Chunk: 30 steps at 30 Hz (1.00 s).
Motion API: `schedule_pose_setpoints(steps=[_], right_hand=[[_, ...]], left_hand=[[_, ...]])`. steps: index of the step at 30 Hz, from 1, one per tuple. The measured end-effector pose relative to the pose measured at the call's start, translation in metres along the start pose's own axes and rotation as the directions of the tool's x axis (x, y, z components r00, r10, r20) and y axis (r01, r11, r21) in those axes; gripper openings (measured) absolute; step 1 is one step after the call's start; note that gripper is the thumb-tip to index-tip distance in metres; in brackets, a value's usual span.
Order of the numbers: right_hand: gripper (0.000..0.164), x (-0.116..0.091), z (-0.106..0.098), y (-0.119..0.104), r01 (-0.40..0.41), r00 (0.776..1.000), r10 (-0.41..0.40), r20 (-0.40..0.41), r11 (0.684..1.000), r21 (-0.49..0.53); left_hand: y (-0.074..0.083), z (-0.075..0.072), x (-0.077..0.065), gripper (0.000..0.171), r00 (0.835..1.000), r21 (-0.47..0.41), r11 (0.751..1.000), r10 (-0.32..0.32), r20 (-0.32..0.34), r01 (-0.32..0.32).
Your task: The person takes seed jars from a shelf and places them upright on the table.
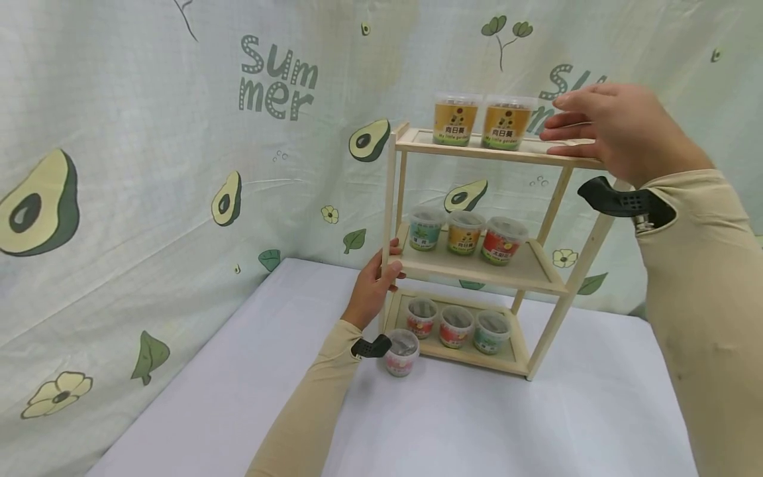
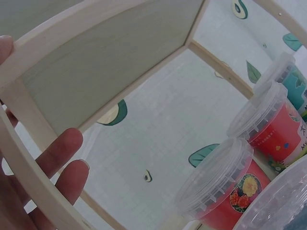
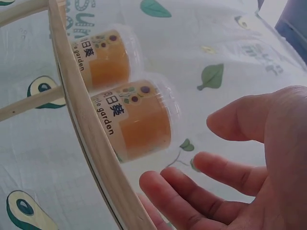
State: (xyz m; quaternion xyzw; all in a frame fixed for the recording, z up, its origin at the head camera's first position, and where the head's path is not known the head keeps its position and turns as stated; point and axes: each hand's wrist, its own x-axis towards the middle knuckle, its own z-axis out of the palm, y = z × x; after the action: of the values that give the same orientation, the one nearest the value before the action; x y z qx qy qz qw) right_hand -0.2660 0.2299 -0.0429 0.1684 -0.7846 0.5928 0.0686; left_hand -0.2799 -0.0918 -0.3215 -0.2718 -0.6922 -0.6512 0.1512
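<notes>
A light wooden three-tier shelf (image 1: 477, 275) stands on the white table. My left hand (image 1: 369, 291) grips its left front post at about middle-tier height, its fingers (image 2: 67, 151) reaching past the post in the left wrist view. My right hand (image 1: 632, 132) hovers over the right end of the top tier with spread, slightly bent fingers and holds nothing. Closest to it is an orange-labelled plastic cup (image 1: 507, 126), a small gap from the fingertips (image 3: 156, 184) in the right wrist view. A second orange cup (image 1: 456, 120) sits left of that one.
The middle tier bears a teal cup (image 1: 425, 230), an orange cup (image 1: 465, 233) and a red cup (image 1: 502, 242). On the bottom are two red cups (image 1: 420, 319) and a teal cup (image 1: 491, 333). A pink cup (image 1: 401, 354) stands on the table by my left wrist. Printed cloth (image 1: 179, 132) hangs behind.
</notes>
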Motion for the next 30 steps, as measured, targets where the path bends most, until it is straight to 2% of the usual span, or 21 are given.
schedule_pose_setpoints(steps=[7,13,18,25,30], right_hand=[[0.041,0.007,0.001,-0.003,-0.059,0.998,0.059,0.023,0.998,0.008],[0.046,0.011,0.006,-0.007,-0.102,0.994,0.105,0.031,0.992,-0.070],[0.049,0.019,0.018,-0.011,-0.111,0.993,0.115,0.032,0.988,-0.103],[0.071,0.027,0.031,-0.015,-0.088,0.995,0.095,0.039,0.982,-0.167],[0.069,0.028,0.033,-0.013,-0.082,0.996,0.089,0.028,0.979,-0.188]], left_hand=[[-0.002,0.000,0.000,0.040,1.000,0.010,1.000,0.003,0.000,-0.003],[-0.001,0.000,-0.001,0.041,1.000,0.003,1.000,0.006,0.002,-0.006],[-0.002,-0.001,-0.001,0.042,1.000,0.001,1.000,0.008,0.009,-0.008],[-0.001,-0.002,-0.001,0.042,1.000,0.001,1.000,0.009,0.010,-0.009],[-0.002,-0.001,-0.001,0.041,1.000,-0.015,1.000,-0.001,0.008,0.001]])
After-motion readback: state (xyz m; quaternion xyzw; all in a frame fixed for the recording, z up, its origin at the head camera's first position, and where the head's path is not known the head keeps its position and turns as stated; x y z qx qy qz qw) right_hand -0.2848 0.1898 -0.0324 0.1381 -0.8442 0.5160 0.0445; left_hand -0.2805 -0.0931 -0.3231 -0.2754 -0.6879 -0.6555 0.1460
